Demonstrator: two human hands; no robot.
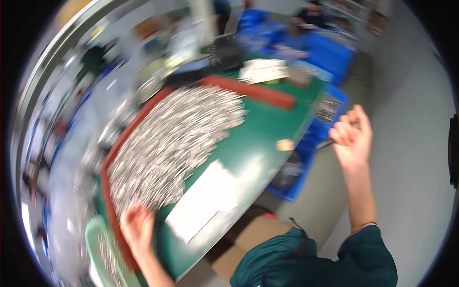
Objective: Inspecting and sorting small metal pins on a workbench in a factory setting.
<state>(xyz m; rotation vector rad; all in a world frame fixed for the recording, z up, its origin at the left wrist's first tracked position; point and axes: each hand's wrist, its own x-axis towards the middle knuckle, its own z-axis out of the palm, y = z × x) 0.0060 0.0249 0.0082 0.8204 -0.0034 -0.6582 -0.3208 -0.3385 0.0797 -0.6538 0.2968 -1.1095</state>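
My left hand is at the near left end of a large heap of thin silvery metal pieces. Its fingers are bent and smeared by motion, so I cannot make out whether they hold anything. Off the table's right side, my right hand is raised with its fingers curled in. A thin dark tool pokes out beside that hand; its kind is too blurred to tell. White paper sheets lie on the green table between the heap and the near edge.
Reddish-brown bars border the heap. A pale green tray with metal pieces stands at lower left. Blue bins sit beyond the table's right edge. A small tan block lies near that edge. Another person is far back.
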